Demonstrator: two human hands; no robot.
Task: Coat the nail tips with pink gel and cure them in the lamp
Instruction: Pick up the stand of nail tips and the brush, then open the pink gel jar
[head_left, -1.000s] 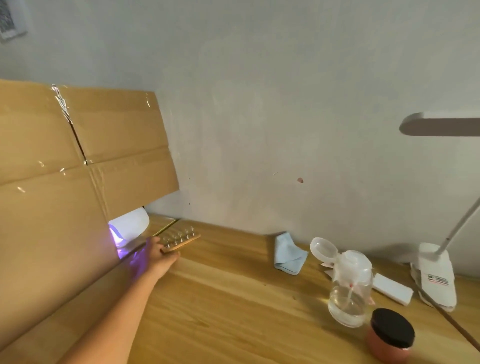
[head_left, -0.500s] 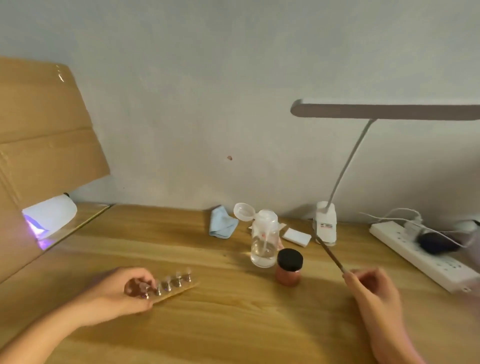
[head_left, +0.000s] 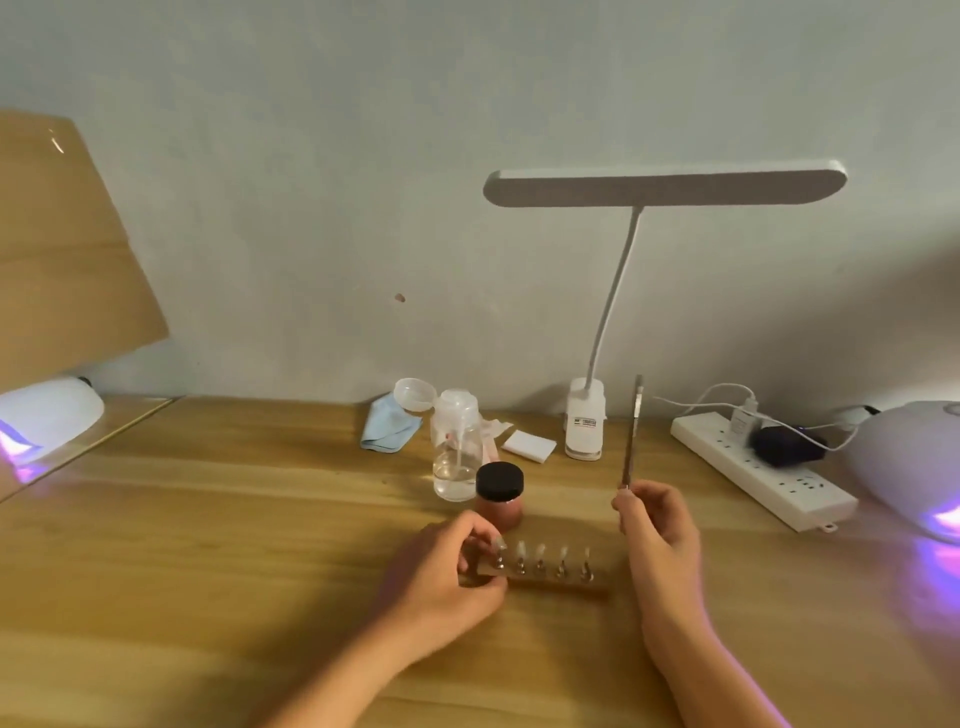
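Note:
A wooden strip (head_left: 563, 581) with several nail tips (head_left: 540, 552) standing on small metal holders lies on the table in front of me. My left hand (head_left: 447, 571) grips its left end. My right hand (head_left: 657, 525) pinches a thin brush (head_left: 631, 431) that points up and away. A pink gel jar (head_left: 500, 496) with a black lid stands just behind the strip. A white curing lamp (head_left: 909, 462) glows purple at the far right, and a second one (head_left: 44, 421) glows at the far left.
Behind the jar stand a clear pump bottle (head_left: 457, 452) with its cap off, a blue cloth (head_left: 387, 428), a white pad (head_left: 529, 446) and a clip-on desk lamp (head_left: 587, 426). A power strip (head_left: 758, 470) with cables lies at the right. Cardboard (head_left: 67, 260) leans at the left.
My left hand carried the strip of nail tips from the left lamp to the table centre. My view swung right, and my right hand with the brush came into sight.

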